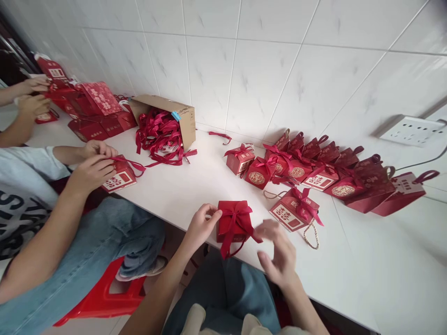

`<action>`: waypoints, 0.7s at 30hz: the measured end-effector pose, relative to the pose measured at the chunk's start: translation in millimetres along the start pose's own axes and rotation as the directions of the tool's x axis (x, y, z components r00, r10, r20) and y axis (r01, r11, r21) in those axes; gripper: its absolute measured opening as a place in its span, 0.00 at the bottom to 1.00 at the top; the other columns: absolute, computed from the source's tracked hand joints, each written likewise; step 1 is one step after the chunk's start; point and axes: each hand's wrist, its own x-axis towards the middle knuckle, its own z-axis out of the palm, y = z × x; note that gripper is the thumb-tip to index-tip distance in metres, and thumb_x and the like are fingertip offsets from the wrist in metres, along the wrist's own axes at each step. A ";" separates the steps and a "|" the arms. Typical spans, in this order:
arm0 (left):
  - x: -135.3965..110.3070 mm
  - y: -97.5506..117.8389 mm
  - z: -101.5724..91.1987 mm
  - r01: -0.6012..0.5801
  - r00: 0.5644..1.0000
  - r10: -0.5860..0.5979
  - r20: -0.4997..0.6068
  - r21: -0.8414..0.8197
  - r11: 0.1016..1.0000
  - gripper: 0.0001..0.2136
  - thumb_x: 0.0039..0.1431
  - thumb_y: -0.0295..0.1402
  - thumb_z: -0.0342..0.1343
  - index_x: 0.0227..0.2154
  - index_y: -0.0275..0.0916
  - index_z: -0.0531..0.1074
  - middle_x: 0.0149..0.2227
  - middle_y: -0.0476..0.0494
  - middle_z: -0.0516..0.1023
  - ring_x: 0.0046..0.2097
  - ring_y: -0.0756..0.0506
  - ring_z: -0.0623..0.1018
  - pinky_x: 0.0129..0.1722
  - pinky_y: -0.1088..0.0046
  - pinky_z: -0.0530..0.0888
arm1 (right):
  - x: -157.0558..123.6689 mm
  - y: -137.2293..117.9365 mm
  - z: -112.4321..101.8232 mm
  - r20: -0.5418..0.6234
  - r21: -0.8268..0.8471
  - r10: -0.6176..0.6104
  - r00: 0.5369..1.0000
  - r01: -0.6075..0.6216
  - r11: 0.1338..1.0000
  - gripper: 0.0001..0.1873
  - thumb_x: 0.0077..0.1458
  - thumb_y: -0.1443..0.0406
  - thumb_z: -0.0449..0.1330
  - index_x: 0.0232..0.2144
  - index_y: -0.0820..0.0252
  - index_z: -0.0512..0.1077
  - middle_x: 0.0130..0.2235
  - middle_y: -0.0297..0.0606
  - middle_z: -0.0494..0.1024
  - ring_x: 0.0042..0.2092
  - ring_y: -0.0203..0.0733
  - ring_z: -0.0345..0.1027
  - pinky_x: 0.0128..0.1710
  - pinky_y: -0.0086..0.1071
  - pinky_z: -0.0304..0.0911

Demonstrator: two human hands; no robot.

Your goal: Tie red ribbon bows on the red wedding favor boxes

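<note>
one red box (239, 232): small and squarish, smooth card with crisp edges, sitting at the near edge of the white table (349, 265), between the person's two hands.
ribbon bow (234, 213): satiny red, tied on top of the box, with soft loops to either side of its knot; one tail hangs toward the near edge, the other slants toward the right hand.
left hand (201, 225): forearm rising from below, fingers curled, thumb and forefinger bent toward each other at the box's upper left corner; i cannot tell whether they pinch the ribbon or only touch it.
right hand (282, 253): blurred, thumb and fingers spread apart, near the slanting tail's end; contact is unclear.
roped box (288, 209): red card with a pale printed panel, satin bow and twisted cord handles, just beyond the right hand.
row of boxes (319, 181): red, some with round gold-toned motifs, some with sloping sides and ribbon loops on top, near the tiled wall (209, 70).
carton (188, 128): plain brown cardboard, lying on its side, tangled ribbons (160, 135) spilling from its mouth.
co-worker's hands (92, 167): fingers bent at a ribbon on another box (120, 174).
</note>
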 end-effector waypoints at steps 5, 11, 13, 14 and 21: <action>0.0 0.5 -0.4 -0.017 1.000 0.017 -0.005 -0.020 1.000 0.11 0.52 0.41 0.53 0.25 0.38 0.68 0.29 0.48 0.73 0.33 0.47 0.74 0.35 0.73 0.68 | 9.0 44.1 2.3 0.297 -0.026 0.314 0.902 -0.321 0.947 0.53 0.42 0.51 0.67 0.63 0.53 0.45 0.63 0.52 0.50 0.64 0.58 0.46 0.57 0.53 0.55; -0.2 -1.3 -0.2 -0.025 0.998 0.015 -0.061 -0.170 0.985 0.10 0.49 0.38 0.57 0.26 0.39 0.64 0.26 0.51 0.71 0.32 0.49 0.73 0.34 0.75 0.68 | 3.2 55.5 17.4 0.414 0.099 0.398 0.819 -0.475 0.874 0.53 0.45 0.64 0.66 0.64 0.51 0.39 0.62 0.48 0.52 0.64 0.53 0.48 0.60 0.49 0.51; 0.0 -1.3 0.5 -0.011 0.998 -0.002 -0.065 -0.203 0.979 0.10 0.47 0.37 0.58 0.27 0.39 0.64 0.26 0.52 0.70 0.32 0.50 0.73 0.34 0.75 0.68 | 0.4 54.3 19.3 0.393 0.111 0.412 0.822 -0.487 0.866 0.52 0.44 0.64 0.66 0.64 0.51 0.40 0.62 0.48 0.53 0.62 0.53 0.51 0.59 0.49 0.53; 0.1 -1.1 0.7 0.002 0.998 -0.014 -0.060 -0.208 0.978 0.09 0.46 0.37 0.57 0.27 0.39 0.64 0.26 0.52 0.70 0.31 0.50 0.72 0.33 0.75 0.68 | -0.7 53.9 19.8 0.384 0.115 0.416 0.824 -0.490 0.864 0.52 0.44 0.64 0.66 0.64 0.51 0.41 0.61 0.48 0.53 0.61 0.53 0.53 0.59 0.49 0.54; 5.2 -4.7 -3.0 0.083 0.996 -0.090 -0.028 -0.185 0.979 0.08 0.45 0.37 0.53 0.25 0.38 0.66 0.23 0.52 0.68 0.25 0.51 0.69 0.28 0.75 0.66 | -3.5 53.5 20.2 0.362 0.130 0.412 0.836 -0.484 0.866 0.50 0.44 0.65 0.66 0.63 0.50 0.42 0.61 0.47 0.53 0.63 0.52 0.49 0.60 0.49 0.52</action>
